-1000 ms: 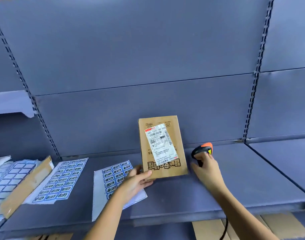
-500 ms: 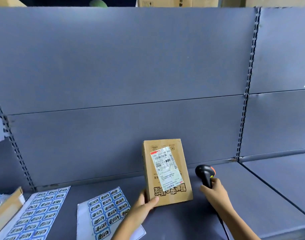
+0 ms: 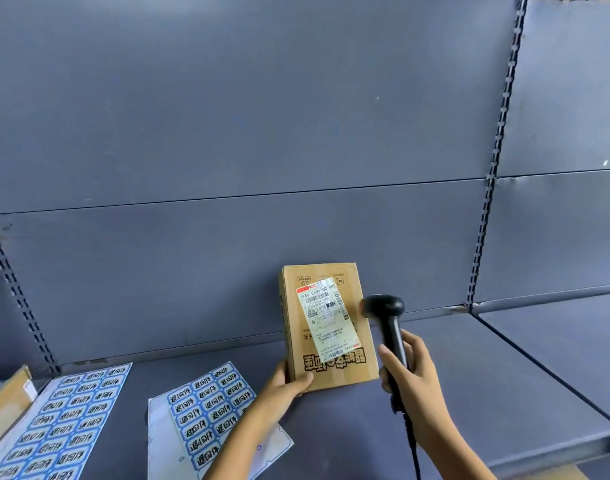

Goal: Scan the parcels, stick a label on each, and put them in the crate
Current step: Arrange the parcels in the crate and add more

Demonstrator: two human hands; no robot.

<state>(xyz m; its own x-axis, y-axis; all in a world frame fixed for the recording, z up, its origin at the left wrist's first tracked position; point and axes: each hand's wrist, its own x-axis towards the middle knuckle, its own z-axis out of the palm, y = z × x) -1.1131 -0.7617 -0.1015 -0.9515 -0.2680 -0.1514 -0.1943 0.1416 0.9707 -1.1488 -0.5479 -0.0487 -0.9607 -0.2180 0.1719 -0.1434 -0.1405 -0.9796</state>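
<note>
left hand [image 3: 280, 389] grip clamped on parcel [image 3: 326, 372], right hand [image 3: 417, 379] grip clamped round scanner [image 3: 386, 308]

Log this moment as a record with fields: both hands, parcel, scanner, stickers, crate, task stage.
left hand: grips the parcel's lower left corner
right hand: grips the scanner's handle
parcel: brown box held upright, shipping label toward the camera
scanner: black, head beside the parcel's right edge, turned toward the label
stickers: near sheet and left sheet lie flat on the shelf
crate: not in view
stage: scanning; no blue sticker visible on the parcel
</note>
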